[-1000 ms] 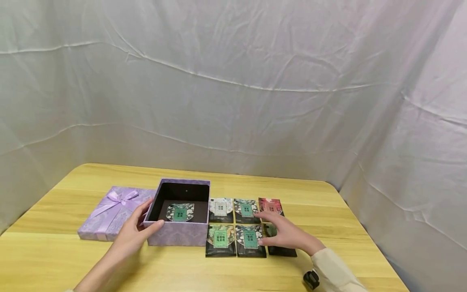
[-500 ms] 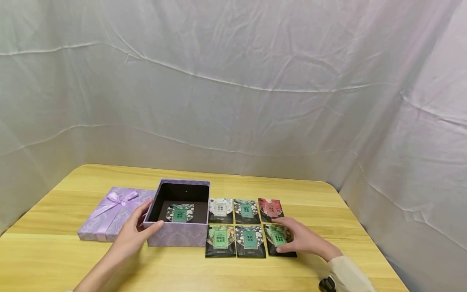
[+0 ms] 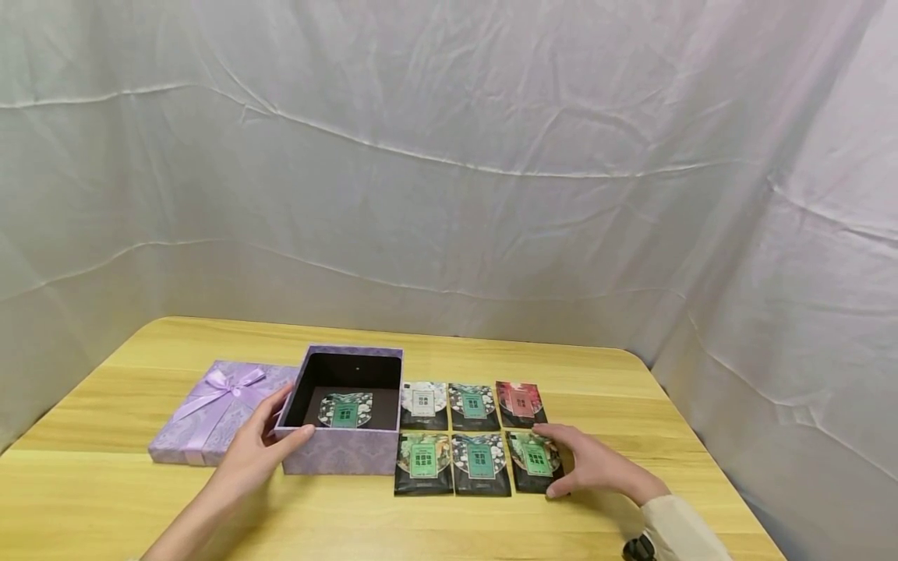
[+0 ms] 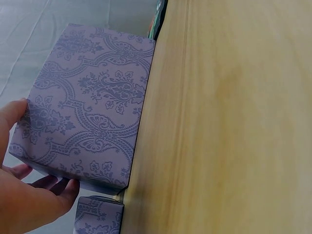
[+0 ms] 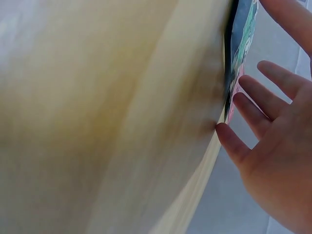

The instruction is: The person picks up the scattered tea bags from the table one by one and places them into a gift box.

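Note:
A purple patterned gift box (image 3: 340, 452) stands uncovered on the table. My left hand (image 3: 256, 444) holds its near left corner, thumb at the front rim and fingers along the left side; the left wrist view shows the box's patterned wall (image 4: 92, 92) by the fingers. Inside lies a tea sachet (image 3: 346, 410) with a green label. My right hand (image 3: 596, 463) has its fingers spread at the right edge of the front right sachet (image 3: 535, 461), which lies flat. Beside it are a green-labelled sachet (image 3: 481, 463) and a yellow-green one (image 3: 424, 463).
Behind the front row lie a white sachet (image 3: 424, 405), a green-labelled sachet (image 3: 474, 405) and a red sachet (image 3: 521, 403). The box lid (image 3: 217, 413) with a ribbon bow rests left of the box. Pale cloth (image 3: 449, 195) hangs behind the table (image 3: 351, 522).
My right hand has moved right, from over the front sachets to the right edge of the last one, uncovering it and the red sachet. The left hand and box stay put.

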